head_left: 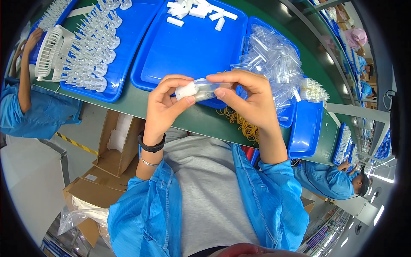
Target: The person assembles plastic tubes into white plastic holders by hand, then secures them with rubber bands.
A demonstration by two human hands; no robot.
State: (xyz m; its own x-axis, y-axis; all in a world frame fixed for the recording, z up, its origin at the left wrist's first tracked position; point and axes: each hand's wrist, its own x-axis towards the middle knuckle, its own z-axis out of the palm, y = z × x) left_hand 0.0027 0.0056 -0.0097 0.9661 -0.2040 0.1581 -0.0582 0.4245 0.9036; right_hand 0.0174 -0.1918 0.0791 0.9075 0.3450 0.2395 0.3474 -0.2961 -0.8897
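Observation:
My left hand [165,105] pinches a small white plastic piece [186,91] between thumb and fingers. Its end sits in the mouth of a small clear plastic bag [209,88], which my right hand [246,96] holds by thumb and forefinger. Both hands are raised above the near edge of the green work table [141,103], in front of a blue tray [192,47] with several loose white pieces [197,10] at its far end.
A pile of clear bags [274,60] fills a blue tray on the right. A blue tray of white toothed parts [92,51] and a white fan [51,53] stand at the left. Yellow rubber bands [244,124] lie near the edge. Cardboard boxes [115,150] sit below. Other workers sit left and right.

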